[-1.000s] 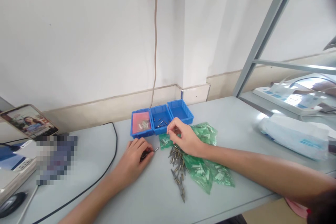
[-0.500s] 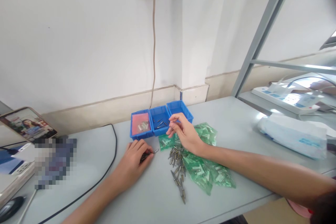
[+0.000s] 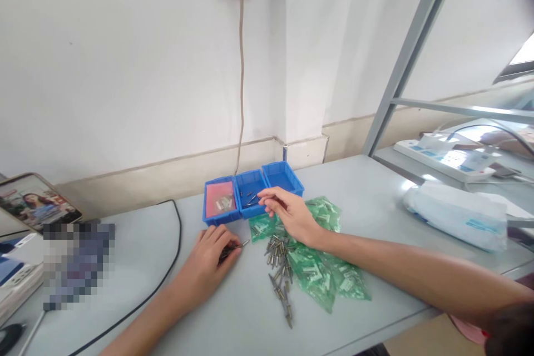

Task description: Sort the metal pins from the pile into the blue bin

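My left hand (image 3: pixel 208 261) rests on the grey table (image 3: pixel 125 256) and grips a dark thin tool (image 3: pixel 236 247) whose metal tip points right. My right hand (image 3: pixel 287 212) reaches over the middle blue bin (image 3: pixel 249 196), pinching a small metal pin above the pins lying in it. A heap of metal pins (image 3: pixel 278 267) lies just below that hand, beside a pile of small green bags (image 3: pixel 321 267). The left blue bin (image 3: pixel 220 202) holds a pink bag with parts; the right blue bin (image 3: pixel 282 176) looks empty.
A black cable (image 3: pixel 167 267) curves across the table on the left. A propped phone (image 3: pixel 35 200) and a blurred patch stand at far left. A white bag (image 3: pixel 454 214), a power strip (image 3: pixel 442 153) and a metal frame post (image 3: pixel 409 55) are on the right.
My right hand rose from the pin heap and moved up-left over the middle blue bin, carrying a pin. My left hand stayed in place with the tool.
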Demonstrator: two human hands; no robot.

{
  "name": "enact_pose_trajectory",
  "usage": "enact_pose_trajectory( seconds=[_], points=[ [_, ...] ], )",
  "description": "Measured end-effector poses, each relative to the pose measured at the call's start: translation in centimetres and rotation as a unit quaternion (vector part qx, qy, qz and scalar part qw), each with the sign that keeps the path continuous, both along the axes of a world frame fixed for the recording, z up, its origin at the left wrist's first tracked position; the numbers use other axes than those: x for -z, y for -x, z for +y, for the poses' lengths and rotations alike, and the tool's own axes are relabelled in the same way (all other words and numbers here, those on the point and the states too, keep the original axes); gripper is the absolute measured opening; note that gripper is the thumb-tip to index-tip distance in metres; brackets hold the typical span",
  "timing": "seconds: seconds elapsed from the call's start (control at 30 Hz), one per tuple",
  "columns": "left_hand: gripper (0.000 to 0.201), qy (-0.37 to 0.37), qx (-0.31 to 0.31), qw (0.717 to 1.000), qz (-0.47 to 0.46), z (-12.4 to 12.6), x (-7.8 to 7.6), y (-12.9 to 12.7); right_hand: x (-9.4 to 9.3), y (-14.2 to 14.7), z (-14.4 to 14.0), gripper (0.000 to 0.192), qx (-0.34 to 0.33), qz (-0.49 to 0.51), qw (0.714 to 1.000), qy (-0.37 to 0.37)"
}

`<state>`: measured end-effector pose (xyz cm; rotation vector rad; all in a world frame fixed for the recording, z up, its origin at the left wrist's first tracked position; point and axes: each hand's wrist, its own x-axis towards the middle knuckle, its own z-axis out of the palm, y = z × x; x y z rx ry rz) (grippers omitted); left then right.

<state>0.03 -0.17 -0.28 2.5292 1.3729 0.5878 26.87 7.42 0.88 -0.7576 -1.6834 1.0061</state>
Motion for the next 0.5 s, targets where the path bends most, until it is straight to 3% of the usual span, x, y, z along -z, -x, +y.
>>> enact_pose_trajectory(
  seconds=[0.2,0.37,0.5],
  points=[
    [0.016,-0.002,-0.002,1.000,-0.001,-0.1,-0.1,-0.1,-0.6,-0.1,0.4,0.028,-0.017,0.015,1.000,0.021],
    [0.015,-0.006,0.000,1.000,-0.002,0.0,0.1,0.0,-1.5,-0.5,0.8,0.029,-0.062,0.062,0.990,0.107],
    [0.017,0.000,0.001,1.000,0.000,0.1,0.1,-0.1,-2.1,-1.1,0.6,0.029,-0.054,0.057,0.985,0.153]
  ],
)
